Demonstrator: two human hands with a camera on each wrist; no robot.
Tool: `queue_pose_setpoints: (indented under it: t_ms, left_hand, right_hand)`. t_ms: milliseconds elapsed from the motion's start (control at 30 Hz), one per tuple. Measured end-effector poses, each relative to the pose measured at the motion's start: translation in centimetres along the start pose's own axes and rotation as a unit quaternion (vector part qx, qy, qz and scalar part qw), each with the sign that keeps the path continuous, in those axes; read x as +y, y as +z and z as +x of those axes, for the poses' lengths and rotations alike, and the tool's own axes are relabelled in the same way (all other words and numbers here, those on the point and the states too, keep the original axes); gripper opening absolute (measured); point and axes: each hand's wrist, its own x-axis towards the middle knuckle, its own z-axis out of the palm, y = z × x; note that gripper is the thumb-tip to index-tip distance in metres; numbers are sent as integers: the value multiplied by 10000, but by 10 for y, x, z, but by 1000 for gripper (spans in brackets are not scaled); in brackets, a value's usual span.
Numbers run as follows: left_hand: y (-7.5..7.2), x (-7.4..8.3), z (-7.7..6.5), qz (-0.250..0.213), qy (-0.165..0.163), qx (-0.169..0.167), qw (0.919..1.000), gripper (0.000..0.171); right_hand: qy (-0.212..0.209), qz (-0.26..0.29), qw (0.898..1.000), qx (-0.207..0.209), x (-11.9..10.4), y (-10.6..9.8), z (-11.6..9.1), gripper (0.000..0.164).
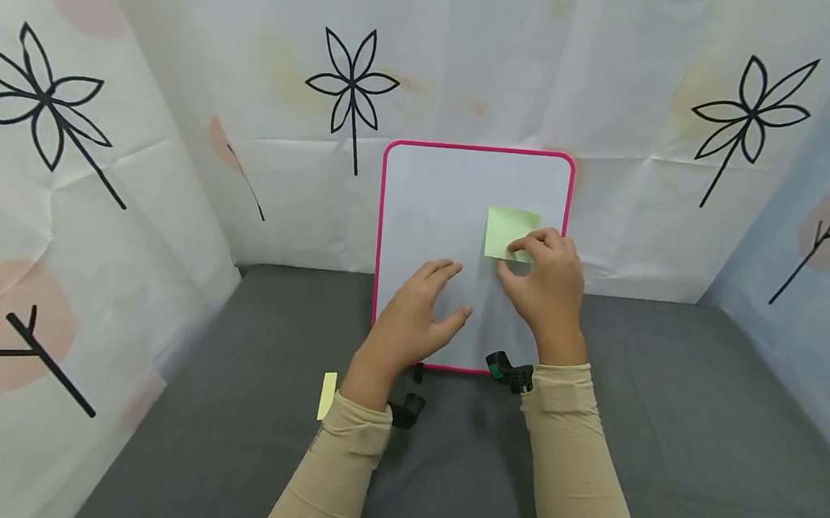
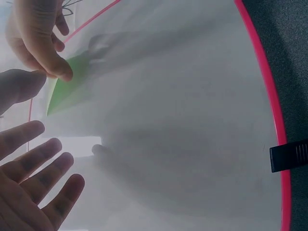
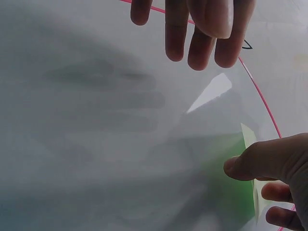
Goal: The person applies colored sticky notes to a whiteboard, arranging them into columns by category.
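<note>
Grey felt-like fabric covers the desk [image 1: 667, 409], and nothing on it is a container; the nearest thing to a holder is the whiteboard [image 1: 434, 204], which carries one sticky note.

At the left, a pale yellow slip of paper [image 1: 327, 394] lies flat on the desk, near the left sleeve [image 1: 340, 464] and apart from the board. Just right of it, the left hand [image 1: 410, 316] is released, its fingers straight and spread, lying against the lower middle of the whiteboard and gripping nothing. The left wrist view shows those fingertips [image 2: 45, 166] fanned out over the white surface.

The whiteboard, edged with a pink frame [image 1: 380, 232], stands leaning against the far curtain, its near edge on the desk. Small black clips [image 1: 512, 372] sit at that near edge.

Further right, the right hand [image 1: 548, 282] pinches the lower right corner of the green sticky note [image 1: 508, 230], which lies on the right half of the board, near the pink edge. In the right wrist view the thumb [image 3: 260, 161] presses on the note's edge.

Around the desk hang white curtains [image 1: 178, 110] printed with black flower outlines and faint pink patches, on the left, far and right sides.
</note>
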Motion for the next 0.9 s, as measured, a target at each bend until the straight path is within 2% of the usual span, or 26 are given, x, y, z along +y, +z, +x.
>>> queue_pose_setpoints:
  t_ms: [267, 533, 700, 900]
  left_hand:
    - [-3, 4, 2, 322, 205, -139, 9992, 62]
    - [-11, 14, 22, 973, 758, -414, 9915, 60]
    - [-16, 19, 35, 1457, 935, -674, 9826, 62]
    - [-15, 19, 51, 2107, 1215, -686, 9675, 71]
  right_hand:
    - [54, -11, 9999, -123, 2, 0, 0, 20]
    - [-81, 127, 9997, -192, 2, -1, 0, 22]
    - [-98, 197, 9994, -253, 1, -1, -1, 25]
    - [-235, 299, 9990, -244, 1, 1, 0, 29]
